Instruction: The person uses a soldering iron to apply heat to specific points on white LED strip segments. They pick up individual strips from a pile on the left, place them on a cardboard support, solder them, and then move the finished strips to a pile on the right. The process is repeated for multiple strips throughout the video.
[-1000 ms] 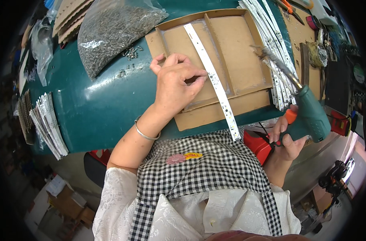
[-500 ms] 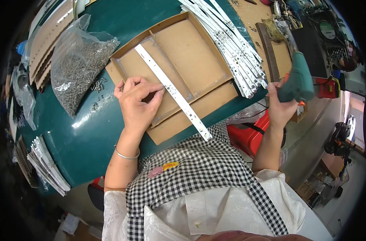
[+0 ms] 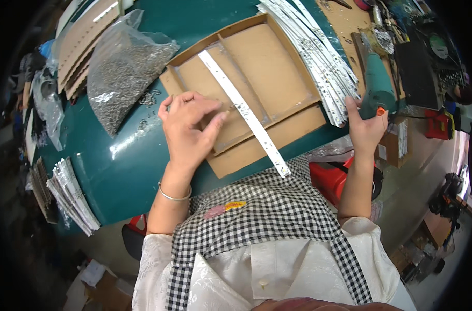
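Note:
A brown board frame (image 3: 277,67) lies on the green table (image 3: 111,155). A long white strip (image 3: 244,111) lies slanted across the frame, its near end past the frame's front edge. My left hand (image 3: 189,129) rests palm down on the frame's left part, fingertips close to the strip, holding nothing that I can see. My right hand (image 3: 365,127) grips the handle of a green power screwdriver (image 3: 377,85), which rests at the table's right side beside a stack of white strips (image 3: 311,52).
A clear bag of small metal screws (image 3: 122,72) lies at the left of the frame. Board pieces (image 3: 83,41) are stacked at far left. More white strips (image 3: 73,194) lie at the table's near left edge. Tools and clutter (image 3: 427,57) fill the right. A red object (image 3: 332,179) sits below the table.
My right hand has brought the green screwdriver up from beside my body to the table's right side. The view has shifted. My left hand stays on the frame.

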`<state>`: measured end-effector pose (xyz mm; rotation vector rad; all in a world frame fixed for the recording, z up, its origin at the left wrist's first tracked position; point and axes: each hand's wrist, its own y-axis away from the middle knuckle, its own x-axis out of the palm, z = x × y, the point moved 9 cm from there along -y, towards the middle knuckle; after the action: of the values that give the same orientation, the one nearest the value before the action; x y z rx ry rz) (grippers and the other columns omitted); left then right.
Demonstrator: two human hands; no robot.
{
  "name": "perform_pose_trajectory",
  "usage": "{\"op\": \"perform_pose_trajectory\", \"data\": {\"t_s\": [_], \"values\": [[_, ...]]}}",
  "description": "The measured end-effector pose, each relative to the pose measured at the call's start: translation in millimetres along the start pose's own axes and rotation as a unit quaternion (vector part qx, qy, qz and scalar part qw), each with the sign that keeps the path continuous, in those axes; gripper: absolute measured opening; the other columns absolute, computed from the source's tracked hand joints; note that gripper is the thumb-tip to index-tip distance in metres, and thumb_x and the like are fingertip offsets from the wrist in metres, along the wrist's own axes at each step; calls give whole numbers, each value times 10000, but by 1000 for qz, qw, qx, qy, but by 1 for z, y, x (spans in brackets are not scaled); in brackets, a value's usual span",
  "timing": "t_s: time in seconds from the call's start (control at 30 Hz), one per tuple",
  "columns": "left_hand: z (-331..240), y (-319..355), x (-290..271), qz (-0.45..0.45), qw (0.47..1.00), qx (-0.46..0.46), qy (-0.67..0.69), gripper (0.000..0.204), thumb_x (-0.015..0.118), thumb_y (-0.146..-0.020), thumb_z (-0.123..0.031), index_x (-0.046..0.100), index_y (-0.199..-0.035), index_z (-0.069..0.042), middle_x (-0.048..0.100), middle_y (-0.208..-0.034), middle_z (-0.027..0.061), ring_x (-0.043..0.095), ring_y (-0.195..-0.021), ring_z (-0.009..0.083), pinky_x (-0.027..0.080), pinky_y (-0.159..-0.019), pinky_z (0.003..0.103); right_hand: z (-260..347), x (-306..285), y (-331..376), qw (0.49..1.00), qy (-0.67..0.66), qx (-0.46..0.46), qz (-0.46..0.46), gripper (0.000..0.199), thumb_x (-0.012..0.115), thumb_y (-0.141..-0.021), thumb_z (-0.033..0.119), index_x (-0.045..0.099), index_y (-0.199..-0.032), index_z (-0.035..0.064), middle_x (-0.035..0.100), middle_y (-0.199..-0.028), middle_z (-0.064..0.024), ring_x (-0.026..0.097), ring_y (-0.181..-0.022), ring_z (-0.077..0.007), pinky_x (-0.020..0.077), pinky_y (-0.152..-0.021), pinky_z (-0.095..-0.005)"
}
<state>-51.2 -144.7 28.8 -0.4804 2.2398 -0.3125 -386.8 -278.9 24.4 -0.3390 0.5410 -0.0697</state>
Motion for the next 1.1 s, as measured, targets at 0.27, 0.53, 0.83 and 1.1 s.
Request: {"op": "perform_pose_trajectory", "data": {"t_s": [0.27, 0.53, 0.83, 1.1], "values": [[-92, 25, 43, 234, 944, 230, 41, 298, 652, -778, -111, 709, -1064, -53, 674, -1117, 34, 578, -912, 206, 446, -806, 325, -12, 0, -7, 996, -64, 64, 16, 579, 799, -753, -41, 523, -1263, -36, 601, -986, -50, 596, -794, -93, 500, -746, -244], [-120, 31, 24, 195, 929, 315, -21, 349, 661, -724, -142, 708, -1029, 22, 651, -1014, 69, 549, -839, 199, 485, -756, 339, 12, -16, 3, 957, -269, 111, 10, 619, 671, -777, -122, 456, -1349, -22, 532, -924, -65, 560, -717, -136, 463, -532, -237], [-50, 47, -142, 94, 969, 113, -196, 258, 673, -705, -83, 746, -951, -53, 722, -948, 82, 623, -778, 227, 494, -678, 335, 33, -27, 26, 930, -362, 66, 0, 598, 564, -807, -150, 388, -1371, -62, 447, -939, -69, 485, -736, -115, 402, -493, -196], [74, 135, -164, 172, 938, -96, -286, 254, 671, -676, 77, 763, -887, -31, 731, -980, 79, 634, -883, 262, 528, -799, 367, 44, 17, 58, 936, -318, 122, 89, 668, 605, -748, -120, 380, -1374, -53, 439, -902, -79, 497, -679, -111, 465, -493, -208]]}}
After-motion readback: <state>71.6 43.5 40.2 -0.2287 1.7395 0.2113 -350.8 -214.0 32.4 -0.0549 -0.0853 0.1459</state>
